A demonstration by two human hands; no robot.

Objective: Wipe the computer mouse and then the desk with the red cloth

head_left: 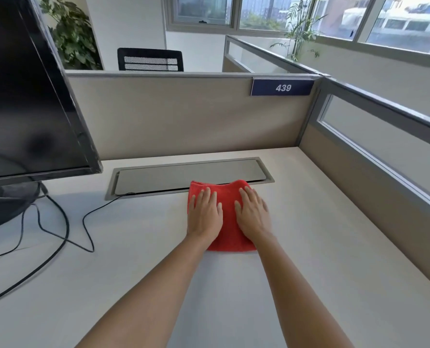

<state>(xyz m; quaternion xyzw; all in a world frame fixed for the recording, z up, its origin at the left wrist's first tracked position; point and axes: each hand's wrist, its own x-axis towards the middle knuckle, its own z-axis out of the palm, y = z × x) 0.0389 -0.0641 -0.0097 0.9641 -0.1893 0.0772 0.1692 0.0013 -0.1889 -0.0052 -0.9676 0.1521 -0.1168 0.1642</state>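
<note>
On the desk, just by the cable hatch, the red cloth lies flat under the left hand and right hand. Both press down with fingers spread, gripping nothing. No mouse shows, so the desk wiping looks underway.

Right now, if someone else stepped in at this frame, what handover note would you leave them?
Left hand: flat, palm down on the red cloth, open.
Right hand: flat on the same cloth, open.
The cloth lies on the desk, its far edge over the cable tray lid.
Mouse: not in view, so whether it was wiped cannot be told.
Desk wiping looks under way; the area by the monitor and the cables remains.
</note>
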